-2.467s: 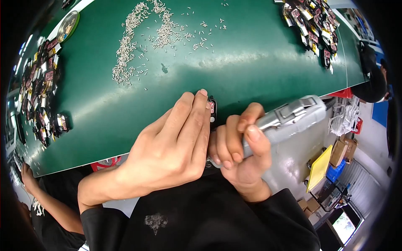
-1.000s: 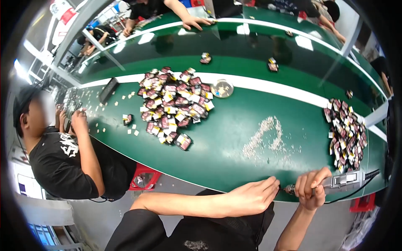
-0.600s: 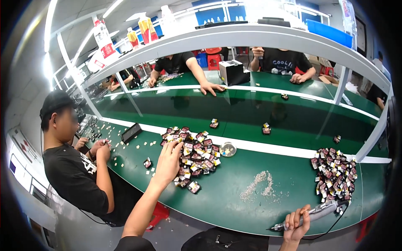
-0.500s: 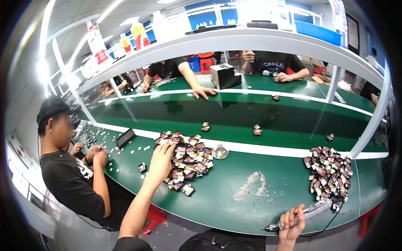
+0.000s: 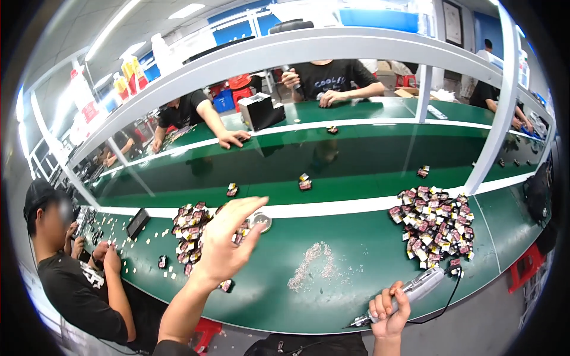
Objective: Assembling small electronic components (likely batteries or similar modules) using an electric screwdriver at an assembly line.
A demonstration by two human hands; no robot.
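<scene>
As seen from the head, grips the electric screwdriver (image 5: 424,283) in the right hand (image 5: 389,310), with fingers curled around the front of the grey barrel and the thumb up against it. Slants above the near edge of the green table (image 5: 374,240), tip down to the left, rear end toward the right-hand pile of small cased units (image 5: 430,228), with a black cord (image 5: 446,308) trailing off the back. Holds nothing visible in the left hand (image 5: 228,240): open, with thumb and fingers spread, in front of the left-hand pile of similar units (image 5: 187,234); cannot tell whether touching any.

Judging by looks, should feel fairly heavy, stiff and a little slippery on the smooth casing; best taken around the barrel, clear of the slender bit and cord. As for the units, likely light and rigid, prone to slide over one another; best pinched by the case edges.

Looks hard and glossy along the barrel, boxy and dark across the units, with pale, yellow and dull red patches. Farther along, shows slim, pale, pin-like pieces (image 5: 320,258) strewn in a loose arch, and a shallow round dish (image 5: 266,227) partly behind the left hand.
</scene>
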